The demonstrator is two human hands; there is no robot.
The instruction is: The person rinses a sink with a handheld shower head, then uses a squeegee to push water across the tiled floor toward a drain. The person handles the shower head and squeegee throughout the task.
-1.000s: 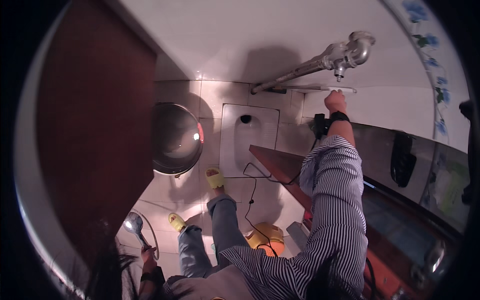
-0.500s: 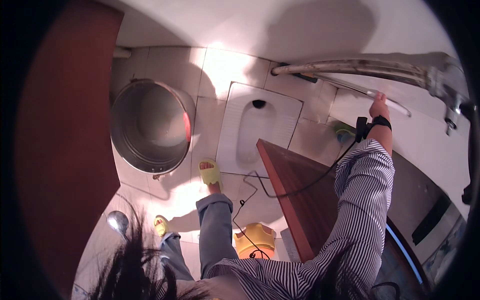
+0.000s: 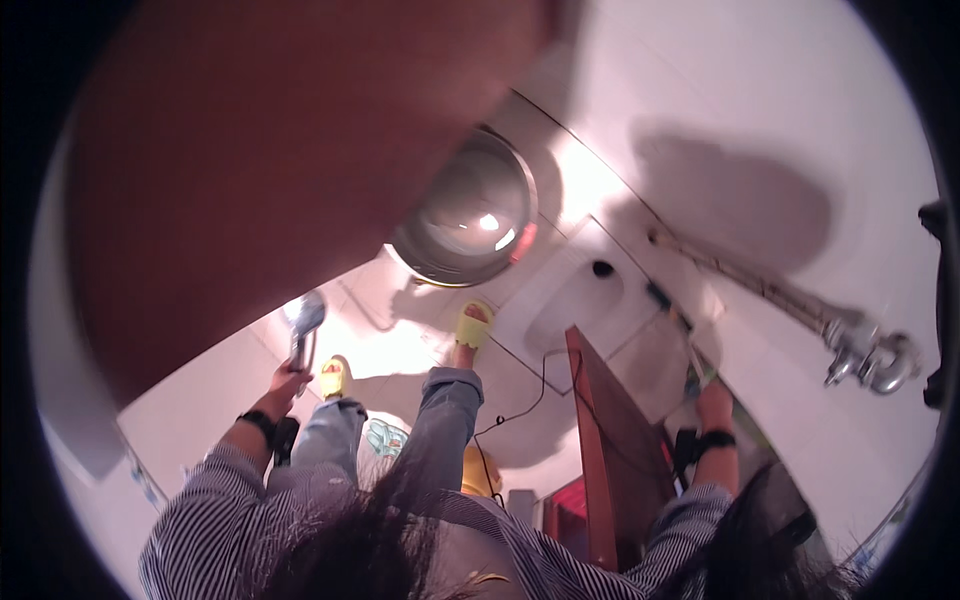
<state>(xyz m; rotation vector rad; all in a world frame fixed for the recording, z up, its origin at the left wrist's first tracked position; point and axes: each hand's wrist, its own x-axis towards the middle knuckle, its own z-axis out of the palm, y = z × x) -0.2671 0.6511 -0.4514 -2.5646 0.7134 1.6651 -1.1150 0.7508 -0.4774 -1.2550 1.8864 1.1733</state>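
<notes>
My left hand [image 3: 288, 382], at the lower left, is closed around the handle of a silver shower head [image 3: 306, 315], held over the floor beside a dark red panel. On the right, my right hand [image 3: 714, 405] reaches down next to the white wall. Its blurred fingers seem closed on the pale handle [image 3: 700, 368] of a long stick, whose dark end [image 3: 657, 292] lies by the squat toilet. Further off stands a large metal pot [image 3: 470, 215] with liquid in it, partly hidden by the panel.
A white squat toilet [image 3: 560, 310] is set in the tiled floor. The dark red panel [image 3: 300, 180] covers the upper left, and a brown wooden door [image 3: 610, 440] stands near my right arm. Pipes lead to a metal tap [image 3: 870, 360]. A yellow stool [image 3: 480, 472] and a black cable are close to my legs.
The view has turned, bringing the red panel further across. My left hand has come into view with the shower head, which was unheld before. My right arm has drawn in closer.
</notes>
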